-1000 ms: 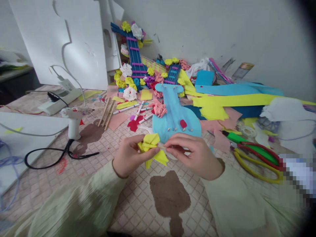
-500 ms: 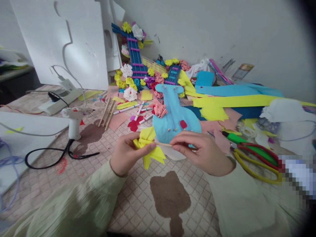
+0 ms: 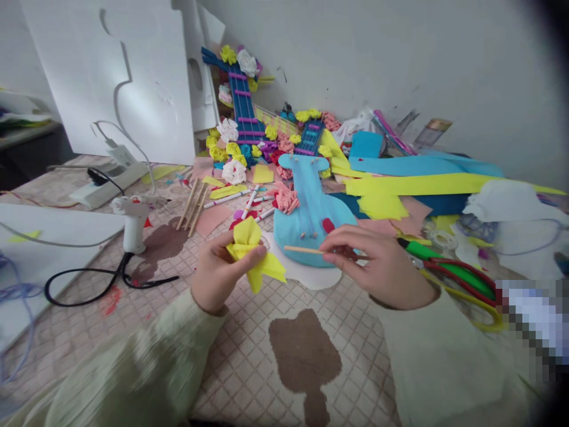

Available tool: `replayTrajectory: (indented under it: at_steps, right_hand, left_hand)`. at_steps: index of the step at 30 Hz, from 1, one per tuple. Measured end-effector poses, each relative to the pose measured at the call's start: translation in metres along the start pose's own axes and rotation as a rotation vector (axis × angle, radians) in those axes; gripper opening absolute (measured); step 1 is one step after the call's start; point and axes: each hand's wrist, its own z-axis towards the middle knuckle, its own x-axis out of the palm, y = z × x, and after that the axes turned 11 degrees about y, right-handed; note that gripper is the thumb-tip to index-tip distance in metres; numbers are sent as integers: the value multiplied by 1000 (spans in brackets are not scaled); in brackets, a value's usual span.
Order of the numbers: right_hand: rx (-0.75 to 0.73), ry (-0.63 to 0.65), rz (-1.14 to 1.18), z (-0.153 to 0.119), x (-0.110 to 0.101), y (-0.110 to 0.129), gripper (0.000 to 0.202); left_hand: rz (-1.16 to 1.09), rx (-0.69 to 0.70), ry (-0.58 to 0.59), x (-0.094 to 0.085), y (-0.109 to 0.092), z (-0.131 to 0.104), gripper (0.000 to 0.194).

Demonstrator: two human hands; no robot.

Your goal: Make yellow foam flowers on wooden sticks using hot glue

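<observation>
My left hand pinches a folded yellow paper flower between thumb and fingers, its petals sticking out up and down. A thin wooden stick is held in my right hand, its free tip pointing left, apart from the yellow paper. Just behind the hands lies a light-blue guitar-shaped cutout with small pegs and a red patch on it. A crumpled pink paper flower rests at its left edge. White paper shows beneath the cutout.
A white glue gun stands at left, near a power strip. Several wooden sticks and marker pens lie mid-table. Scissors with red and yellow handles are at right. Decorated blue guitar shapes lean at the back.
The stick has come away from the yellow flower, my right hand drawing it slightly right. My left hand has shifted left with the flower.
</observation>
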Motion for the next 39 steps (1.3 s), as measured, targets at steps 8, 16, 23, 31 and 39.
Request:
replayTrajectory:
  at_steps: [8, 16, 23, 31, 39]
  right_hand:
    - [-62, -29, 40, -1, 5, 10, 7]
    - [-127, -58, -2, -1, 18, 12, 10]
    - [-148, -68, -35, 0, 26, 11, 10]
    - [-150, -59, -188, -1, 29, 3, 18]
    - [-171, -79, -366, 2, 39, 2, 24]
  left_hand:
    - [267, -149, 297, 4, 6, 6, 42]
    - [567, 287, 194, 6, -6, -10, 38]
    - [306, 48, 201, 8, -7, -11, 10]
    - [433, -21, 308, -2, -8, -7, 16]
    - [660, -29, 266, -3, -1, -3, 17]
